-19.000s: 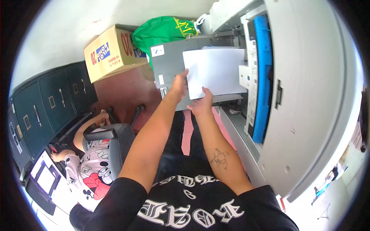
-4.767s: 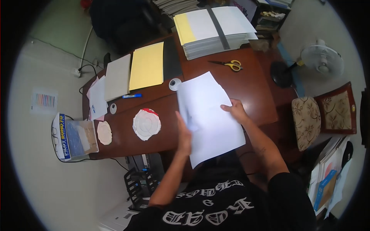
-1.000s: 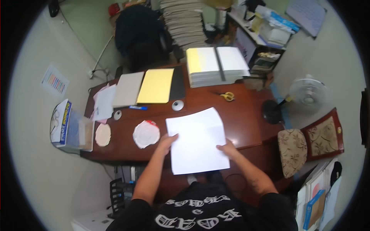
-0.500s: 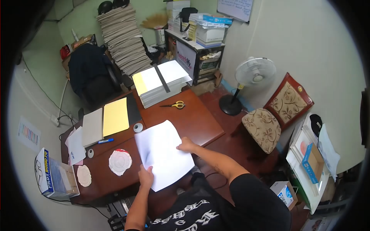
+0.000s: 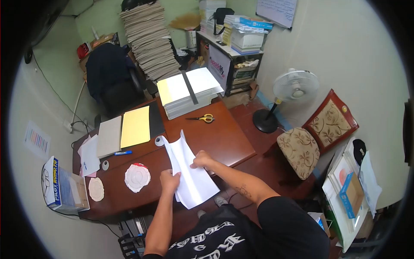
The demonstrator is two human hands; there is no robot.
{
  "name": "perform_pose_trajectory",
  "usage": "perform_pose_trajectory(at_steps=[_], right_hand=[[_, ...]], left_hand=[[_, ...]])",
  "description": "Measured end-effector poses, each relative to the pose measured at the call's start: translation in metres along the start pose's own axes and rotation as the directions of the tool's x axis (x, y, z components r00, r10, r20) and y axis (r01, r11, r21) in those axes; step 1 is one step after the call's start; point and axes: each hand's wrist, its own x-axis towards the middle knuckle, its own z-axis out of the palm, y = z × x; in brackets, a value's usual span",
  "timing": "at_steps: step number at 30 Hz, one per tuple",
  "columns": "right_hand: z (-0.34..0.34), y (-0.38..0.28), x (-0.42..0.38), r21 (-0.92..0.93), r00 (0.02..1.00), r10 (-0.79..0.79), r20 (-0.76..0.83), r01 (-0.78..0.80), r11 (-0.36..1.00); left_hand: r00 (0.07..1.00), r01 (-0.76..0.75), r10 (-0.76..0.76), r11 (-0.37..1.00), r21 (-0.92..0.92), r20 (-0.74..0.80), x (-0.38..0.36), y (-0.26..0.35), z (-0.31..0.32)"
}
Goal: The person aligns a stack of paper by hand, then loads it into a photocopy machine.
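Observation:
White paper sheets (image 5: 189, 172), bent into a trough-like curve, are held over the desk's near edge. My left hand (image 5: 170, 180) grips their left side with the thumb on top. On the right side, my right hand (image 5: 202, 160) is closed on the same sheets. Beyond them lie yellow-handled scissors (image 5: 207, 118) and a thick paper stack (image 5: 189, 93) with a dark strip across it. Left of the sheets are a round white-and-red piece (image 5: 137, 177), a small roll (image 5: 159, 141), a yellow pad (image 5: 135, 127) and a blue marker (image 5: 123, 153).
A clear box (image 5: 71, 185) stands at the desk's left end. Behind the desk are a chair with a dark jacket (image 5: 108, 71) and a tall paper pile (image 5: 151, 41). To the right are a fan (image 5: 296, 86) and a patterned chair (image 5: 299, 149).
The sheets went from nearly flat to strongly curved, and my hands have come closer together. The whole view has shifted slightly, moving the room's contents rightward in the frame.

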Motion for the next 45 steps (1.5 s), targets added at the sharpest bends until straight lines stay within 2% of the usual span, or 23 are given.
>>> perform_pose_trajectory(at_steps=[1, 3, 4, 6, 7, 9, 11, 12, 13, 14, 16, 17, 19, 24, 26, 29, 34, 36, 38, 41, 43, 44, 45], right_hand=[[-0.004, 0.022, 0.008, 0.272, 0.996, -0.01, 0.093, -0.016, 0.962], [-0.03, 0.059, 0.019, 0.717, 0.961, -0.11, 0.252, -0.109, 0.688], [-0.031, 0.059, 0.028, 0.577, 0.981, -0.052, 0.188, -0.068, 0.814], [-0.024, 0.064, 0.038, 0.251, 0.999, 0.034, 0.028, -0.04, 0.967], [-0.018, 0.052, 0.042, -0.141, 0.999, 0.007, -0.036, -0.012, 0.99], [-0.007, 0.028, 0.035, -0.295, 0.985, -0.104, -0.139, 0.059, 0.954], [-0.007, 0.009, 0.021, -0.156, 0.989, -0.137, 0.055, 0.144, 0.977], [-0.005, 0.003, 0.02, -0.082, 0.975, -0.165, 0.151, 0.179, 0.98], [-0.006, 0.004, 0.02, -0.104, 0.98, -0.186, 0.069, 0.193, 0.976], [-0.022, 0.01, 0.022, -0.012, 0.995, -0.046, 0.085, 0.048, 0.999], [-0.057, 0.016, 0.013, 0.469, 0.965, -0.048, 0.257, -0.081, 0.879], [-0.061, 0.024, 0.019, 0.533, 0.97, -0.111, 0.218, -0.024, 0.846], [-0.072, 0.021, 0.014, 0.478, 0.924, -0.355, 0.143, 0.25, 0.842], [-0.081, 0.007, 0.014, 0.486, 0.829, -0.549, -0.108, 0.526, 0.698], [-0.074, 0.016, 0.021, 0.47, 0.82, -0.548, -0.169, 0.555, 0.686], [-0.068, 0.029, 0.029, 0.395, 0.834, -0.522, -0.177, 0.546, 0.739], [-0.066, 0.028, 0.047, 0.485, 0.829, -0.521, -0.205, 0.548, 0.681], [-0.061, 0.021, 0.054, 0.63, 0.858, -0.469, -0.209, 0.485, 0.606], [-0.064, 0.021, 0.057, 0.575, 0.83, -0.513, -0.218, 0.534, 0.62], [-0.063, 0.032, 0.054, 0.551, 0.806, -0.552, -0.215, 0.567, 0.612], [-0.063, 0.021, 0.046, 0.564, 0.782, -0.586, -0.212, 0.588, 0.58], [-0.066, 0.029, 0.056, 0.533, 0.84, -0.532, -0.101, 0.498, 0.685], [-0.064, 0.025, 0.053, 0.538, 0.845, -0.52, -0.125, 0.498, 0.68]], left_hand=[[0.996, 0.068, -0.047, 0.94, -0.335, 0.072, 0.005, -0.017, -0.004], [0.976, 0.208, -0.043, 0.495, -0.844, 0.215, 0.016, -0.076, -0.013], [0.952, 0.301, -0.209, 0.5, -0.812, 0.224, 0.025, -0.102, -0.007], [0.967, 0.236, -0.248, 0.807, -0.541, 0.051, 0.026, -0.102, 0.005], [0.97, 0.216, -0.242, 0.907, -0.362, -0.03, 0.024, -0.096, 0.015], [0.965, 0.149, -0.172, 0.981, -0.123, -0.199, 0.019, -0.06, 0.02], [0.974, 0.06, -0.049, 0.997, 0.048, -0.22, 0.008, -0.011, 0.021], [0.981, 0.063, -0.075, 0.996, -0.068, -0.18, 0.018, -0.017, 0.031], [0.981, 0.084, -0.126, 0.962, -0.259, -0.15, 0.021, -0.025, 0.025], [0.979, 0.099, -0.165, 0.893, -0.44, -0.116, 0.022, -0.037, 0.015], [0.987, 0.087, -0.158, 0.655, -0.751, -0.023, 0.011, -0.053, -0.013], [0.995, -0.001, -0.079, 0.587, -0.81, -0.058, 0.001, -0.049, -0.022], [0.986, -0.154, 0.049, 0.632, -0.76, -0.159, -0.003, -0.05, -0.029], [0.898, -0.412, 0.165, 0.64, -0.648, -0.407, 0.007, -0.016, -0.03], [0.89, -0.409, 0.157, 0.693, -0.594, -0.429, 0.015, -0.019, -0.024], [0.833, -0.49, 0.326, 0.809, -0.325, -0.446, 0.04, -0.047, -0.008], [0.842, -0.511, 0.323, 0.734, -0.447, -0.431, 0.053, -0.022, -0.022], [0.886, -0.431, 0.215, 0.709, -0.559, -0.41, 0.064, -0.025, -0.017], [0.904, -0.376, 0.143, 0.714, -0.59, -0.403, 0.07, -0.029, -0.015], [0.84, -0.528, 0.263, 0.601, -0.6, -0.475, 0.055, -0.02, -0.007], [0.901, -0.418, 0.217, 0.667, -0.616, -0.376, 0.066, -0.036, -0.001], [0.928, -0.347, 0.156, 0.691, -0.634, -0.338, 0.073, -0.044, -0.001], [0.952, -0.267, 0.088, 0.712, -0.649, -0.294, 0.073, -0.05, -0.001]])
